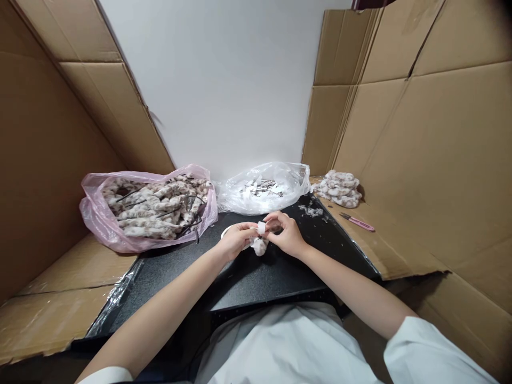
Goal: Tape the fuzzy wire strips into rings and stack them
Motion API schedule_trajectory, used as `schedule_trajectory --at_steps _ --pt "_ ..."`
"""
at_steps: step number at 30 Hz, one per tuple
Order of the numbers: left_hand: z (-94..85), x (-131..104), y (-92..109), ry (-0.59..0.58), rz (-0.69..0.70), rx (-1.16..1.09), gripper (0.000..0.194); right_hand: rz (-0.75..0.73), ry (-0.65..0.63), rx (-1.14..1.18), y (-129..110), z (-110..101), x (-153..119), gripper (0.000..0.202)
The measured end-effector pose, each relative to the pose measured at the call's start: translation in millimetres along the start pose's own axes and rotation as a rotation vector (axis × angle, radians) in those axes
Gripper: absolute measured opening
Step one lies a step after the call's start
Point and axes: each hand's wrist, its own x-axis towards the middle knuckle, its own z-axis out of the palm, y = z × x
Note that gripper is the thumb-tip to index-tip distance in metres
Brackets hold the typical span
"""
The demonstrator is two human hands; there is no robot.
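Over the middle of the black table, my left hand (237, 239) and my right hand (288, 234) meet at a small white tag (261, 228). My left fingers are pinched on the tag's left side. The fingertips of my right hand press at its right side, beside a bit of fluffy material. A fluffy white and brown piece (260, 246) hangs just below the tag, between both hands. Part of a white round object (225, 231) shows behind my left hand; most of it is hidden.
A pink bag (91, 213) of fluffy strips with dark cords lies left. Behind my hands is a clear bag (236, 196) with small labels. At right, a fluffy pile (339, 189) and pink snips (362, 223) rest on cardboard (384, 250). White scraps (311, 211) lie on the black table (256, 288).
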Motion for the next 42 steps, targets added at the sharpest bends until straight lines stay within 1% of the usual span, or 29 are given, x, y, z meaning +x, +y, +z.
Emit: schedule_trajectory --at_steps 3,6,9,14,17,23,27,30,33,36,39,40,41,42 --pt "1.5 -0.9 -0.4 0.041 0.041 -0.003 0.030 -0.046 -0.004 -0.044 2.5 -1.4 -3.2 0.025" --pt "1.9 -2.3 -0.4 0.045 0.062 -0.012 0.031 -0.071 -0.004 -0.071 4.1 -2.9 -4.3 0.024" --pt "1.6 -3.9 0.7 0.023 0.053 -0.045 0.030 -0.108 -0.006 -0.101 4.0 -5.1 -3.8 0.024" --pt "-0.2 -5.1 3.0 -0.046 0.017 -0.071 0.030 -0.254 -0.001 -0.186 3.4 -8.1 -1.9 0.020" --pt "-3.2 -4.6 2.9 -0.076 -0.017 -0.056 0.030 -0.313 0.000 -0.232 4.5 -8.9 -1.5 0.023" --pt "-7.8 -3.0 1.7 -0.101 -0.025 0.007 0.029 -0.312 -0.039 -0.264 8.8 -9.2 -2.7 0.041" --pt "-9.5 -1.0 4.5 -0.111 -0.020 0.078 0.033 -0.340 -0.045 -0.270 10.2 -9.9 -2.6 0.042" --pt "-9.2 -0.2 9.1 -0.139 -0.018 0.115 0.030 -0.344 -0.066 -0.289 6.3 -11.7 -2.3 0.045" --pt "-6.7 0.4 14.4 -0.141 0.042 0.149 0.027 -0.330 -0.096 -0.284 -1.5 -13.2 -3.4 0.055" --pt "-3.5 2.3 19.8 -0.120 0.162 0.215 0.024 -0.323 -0.157 -0.278 -7.4 -15.6 -7.1 0.062" --pt "-1.1 4.3 25.4 -0.094 0.326 0.293 0.022 -0.365 -0.271 -0.312 -7.8 -22.5 -12.8 0.059" --pt "-0.5 4.5 27.1 -0.081 0.375 0.324 0.022 -0.377 -0.291 -0.318 -7.3 -26.0 -14.3 0.056" --pt "0.0 4.1 28.5 -0.068 0.421 0.363 0.021 -0.374 -0.284 -0.310 -6.9 -29.8 -14.8 0.052" --pt "0.5 3.3 29.6 -0.061 0.462 0.417 0.019 -0.347 -0.246 -0.282 -6.9 -33.6 -14.2 0.048"
